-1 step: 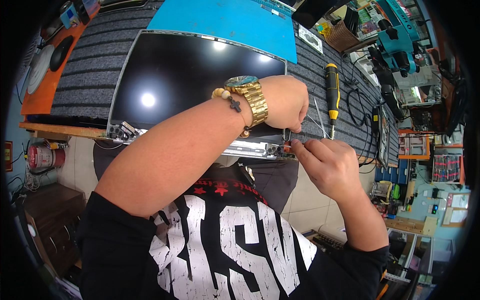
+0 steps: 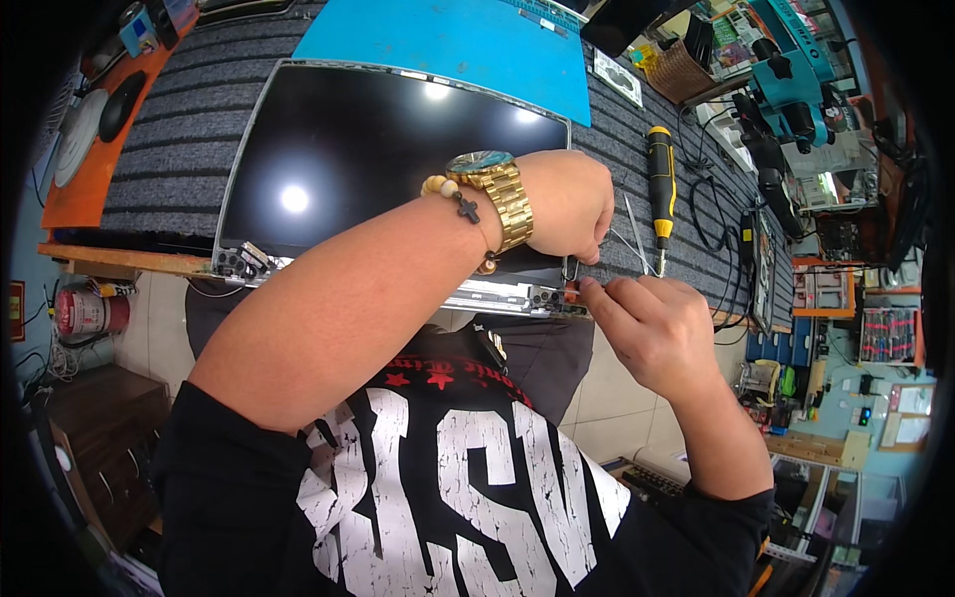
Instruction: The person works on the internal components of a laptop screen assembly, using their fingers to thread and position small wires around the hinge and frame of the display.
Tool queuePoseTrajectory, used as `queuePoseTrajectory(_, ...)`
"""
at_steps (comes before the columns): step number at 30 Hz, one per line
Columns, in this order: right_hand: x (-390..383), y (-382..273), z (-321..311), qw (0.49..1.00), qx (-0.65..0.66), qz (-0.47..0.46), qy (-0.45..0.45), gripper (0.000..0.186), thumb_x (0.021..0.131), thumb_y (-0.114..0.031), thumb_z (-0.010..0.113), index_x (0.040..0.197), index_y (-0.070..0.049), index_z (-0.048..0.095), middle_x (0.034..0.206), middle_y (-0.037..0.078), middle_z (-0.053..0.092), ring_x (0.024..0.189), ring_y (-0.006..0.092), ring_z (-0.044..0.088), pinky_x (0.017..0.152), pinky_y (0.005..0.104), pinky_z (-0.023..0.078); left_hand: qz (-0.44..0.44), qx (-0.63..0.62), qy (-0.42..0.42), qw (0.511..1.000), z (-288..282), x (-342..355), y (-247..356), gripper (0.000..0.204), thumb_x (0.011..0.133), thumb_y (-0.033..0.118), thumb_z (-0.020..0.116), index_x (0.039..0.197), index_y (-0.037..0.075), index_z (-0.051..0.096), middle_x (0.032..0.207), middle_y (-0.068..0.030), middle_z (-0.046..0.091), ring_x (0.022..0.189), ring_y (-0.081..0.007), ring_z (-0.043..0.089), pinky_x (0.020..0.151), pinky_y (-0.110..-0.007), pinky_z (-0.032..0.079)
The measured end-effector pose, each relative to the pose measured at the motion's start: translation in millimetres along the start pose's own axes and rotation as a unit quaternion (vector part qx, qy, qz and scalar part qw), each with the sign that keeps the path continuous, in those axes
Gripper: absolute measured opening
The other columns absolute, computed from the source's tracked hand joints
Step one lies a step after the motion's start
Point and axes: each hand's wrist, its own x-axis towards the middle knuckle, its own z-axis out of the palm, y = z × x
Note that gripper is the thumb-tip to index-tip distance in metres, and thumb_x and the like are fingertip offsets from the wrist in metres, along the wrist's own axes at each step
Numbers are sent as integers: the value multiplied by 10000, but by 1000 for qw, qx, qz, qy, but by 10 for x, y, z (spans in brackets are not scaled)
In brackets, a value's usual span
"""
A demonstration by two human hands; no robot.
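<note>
A bare laptop screen (image 2: 348, 149) lies face up on the bench, dark and glossy, with its thin frame exposed. A silver strip (image 2: 487, 297) runs along its near edge. My left hand (image 2: 567, 204) reaches across to the near right corner, fingers bent down and pinched together; whatever is at their tips is too small to name. Close by, my right hand (image 2: 652, 318) is closed, thumb and forefinger meeting beside the corner's hinge area (image 2: 546, 297). What it pinches I cannot make out. Beyond it lies a yellow and black screwdriver (image 2: 662, 184) beside thin metal tools (image 2: 637, 239).
A blue mat (image 2: 448, 35) lies behind the screen on the grey striped bench cover (image 2: 189, 129). Black cables (image 2: 708, 214) coil at the right, near a teal microscope (image 2: 791, 70). A black mouse (image 2: 121, 104) sits far left. The bench's front edge runs close to my body.
</note>
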Motion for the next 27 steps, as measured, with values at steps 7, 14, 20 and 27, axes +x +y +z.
queuePoseTrajectory(7, 21, 0, -12, 1000, -1, -3, 5, 290, 830, -132, 694, 1117, -103, 729, 803, 9, 618, 664, 202, 659, 538, 366, 517, -2, -8, 5, 1000, 20, 13, 6, 175, 847, 230, 849, 878, 58, 836, 819, -140, 782, 787, -311, 755, 765, -424, 592)
queuePoseTrajectory(14, 41, 7, -45, 1000, -10, -13, 3, 260, 833, -139, 703, 1089, -100, 731, 826, 11, 616, 665, 199, 657, 538, 362, 513, 4, -7, 7, 1000, 16, 9, 4, 172, 848, 231, 848, 877, 62, 837, 814, -138, 781, 786, -310, 755, 765, -427, 592)
queuePoseTrajectory(20, 72, 25, -57, 1000, -6, -23, -12, 247, 825, -133, 709, 1067, -91, 737, 794, 16, 570, 647, 194, 637, 532, 363, 504, 2, -1, 5, 1000, 14, 8, 3, 162, 844, 227, 842, 872, 67, 838, 813, -135, 780, 786, -309, 755, 762, -428, 592)
queuePoseTrajectory(27, 78, 9, -78, 1000, -11, -17, -21, 232, 824, -129, 711, 1048, -83, 745, 789, 15, 565, 640, 185, 634, 520, 358, 498, 5, -2, 9, 1000, 20, 6, 3, 156, 838, 219, 845, 868, 66, 836, 806, -138, 775, 773, -304, 751, 752, -422, 592)
